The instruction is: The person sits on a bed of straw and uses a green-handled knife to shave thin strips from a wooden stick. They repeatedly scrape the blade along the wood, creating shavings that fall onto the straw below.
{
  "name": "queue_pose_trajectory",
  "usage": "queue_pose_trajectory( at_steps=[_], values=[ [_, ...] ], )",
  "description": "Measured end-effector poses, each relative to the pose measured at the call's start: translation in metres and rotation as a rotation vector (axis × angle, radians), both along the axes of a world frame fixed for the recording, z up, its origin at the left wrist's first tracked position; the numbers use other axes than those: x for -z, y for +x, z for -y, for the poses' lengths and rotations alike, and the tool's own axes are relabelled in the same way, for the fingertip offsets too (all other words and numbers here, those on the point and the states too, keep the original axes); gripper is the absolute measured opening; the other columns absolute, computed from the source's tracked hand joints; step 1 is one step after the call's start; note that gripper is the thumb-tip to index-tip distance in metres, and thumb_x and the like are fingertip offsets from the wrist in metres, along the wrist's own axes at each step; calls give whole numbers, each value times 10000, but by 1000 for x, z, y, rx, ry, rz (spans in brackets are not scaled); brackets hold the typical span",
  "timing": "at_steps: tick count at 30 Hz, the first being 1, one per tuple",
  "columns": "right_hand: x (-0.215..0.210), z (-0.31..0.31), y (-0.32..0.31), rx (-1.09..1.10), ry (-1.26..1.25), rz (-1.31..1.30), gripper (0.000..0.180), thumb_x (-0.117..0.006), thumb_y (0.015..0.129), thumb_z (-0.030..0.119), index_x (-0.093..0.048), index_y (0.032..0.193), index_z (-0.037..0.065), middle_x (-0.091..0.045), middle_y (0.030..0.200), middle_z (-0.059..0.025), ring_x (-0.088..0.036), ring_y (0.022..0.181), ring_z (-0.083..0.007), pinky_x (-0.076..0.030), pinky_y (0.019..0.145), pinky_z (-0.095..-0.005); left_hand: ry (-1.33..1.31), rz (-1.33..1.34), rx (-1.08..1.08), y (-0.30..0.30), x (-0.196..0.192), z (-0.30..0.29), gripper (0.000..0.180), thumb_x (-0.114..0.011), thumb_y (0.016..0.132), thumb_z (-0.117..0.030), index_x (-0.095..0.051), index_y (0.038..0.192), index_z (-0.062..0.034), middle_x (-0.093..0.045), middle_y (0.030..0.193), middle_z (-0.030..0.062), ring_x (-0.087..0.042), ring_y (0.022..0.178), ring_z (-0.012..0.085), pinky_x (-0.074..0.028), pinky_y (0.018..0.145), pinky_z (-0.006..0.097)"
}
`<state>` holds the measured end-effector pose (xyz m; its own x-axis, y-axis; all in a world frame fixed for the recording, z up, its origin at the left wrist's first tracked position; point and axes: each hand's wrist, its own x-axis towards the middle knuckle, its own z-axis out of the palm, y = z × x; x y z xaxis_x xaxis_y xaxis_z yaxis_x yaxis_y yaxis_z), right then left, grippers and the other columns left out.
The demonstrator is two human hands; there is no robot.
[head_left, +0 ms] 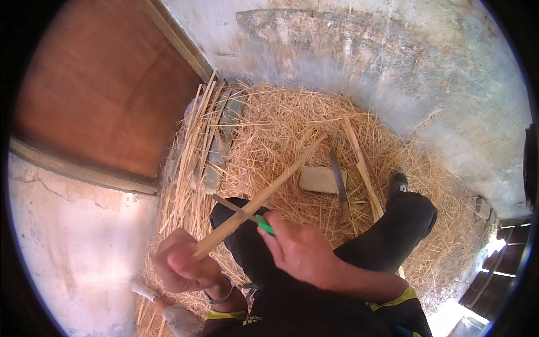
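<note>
The near end of the bamboo strip point(264, 194) is hidden inside the closed fingers of the left hand point(185, 267). Of the knife point(247, 216), the green handle is mostly covered by the right hand point(300, 250), and where its blade meets the strip cannot be told. The flat pale block point(320, 180) is partly under the long dark blade point(338, 182) lying across it, and the handle of that blade is lost in the straw point(281, 123). The white thing point(145, 291) at the lower left is too blurred to name.
</note>
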<state>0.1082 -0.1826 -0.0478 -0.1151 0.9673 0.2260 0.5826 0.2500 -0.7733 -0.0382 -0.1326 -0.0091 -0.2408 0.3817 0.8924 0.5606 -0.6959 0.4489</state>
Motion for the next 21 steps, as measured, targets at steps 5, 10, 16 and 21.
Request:
queue_pose_trajectory(
  at_steps=[5, 10, 16, 21],
  values=[
    [12, 1, -1, 25, 32, 98, 174, -595, 866, 112, -491, 965, 15, -581, 641, -127, -586, 508, -322, -452, 438, -407, -50, -48, -94, -9, 10, 8, 357, -442, 934, -221, -479, 659, 4, -507, 532, 84, -435, 422, 133, -317, 399, 258],
    [40, 7, -9, 109, 58, 57, 160, -552, 901, 144, -485, 975, 18, -562, 590, -161, -577, 504, -361, -446, 447, -448, -55, -64, -135, -11, 14, 17, 362, -450, 935, -207, -498, 639, -4, -504, 550, 77, -440, 445, 153, -317, 427, 278],
    [56, 14, 23, 153, -77, 54, 170, -538, 920, 190, -492, 961, 32, -567, 598, -176, -587, 524, -357, -441, 457, -445, -72, -63, -263, -8, 13, 24, 358, -439, 939, -212, -496, 652, -5, -482, 551, 78, -439, 474, 148, -315, 443, 286],
    [18, 24, 8, 22, 63, -4, 173, -541, 912, 213, -471, 905, 55, -557, 574, -123, -570, 467, -318, -435, 407, -410, 35, -42, 12, -5, 17, 23, 342, -442, 936, -211, -402, 658, -15, -402, 543, 52, -341, 427, 119, -282, 407, 259]
  ],
)
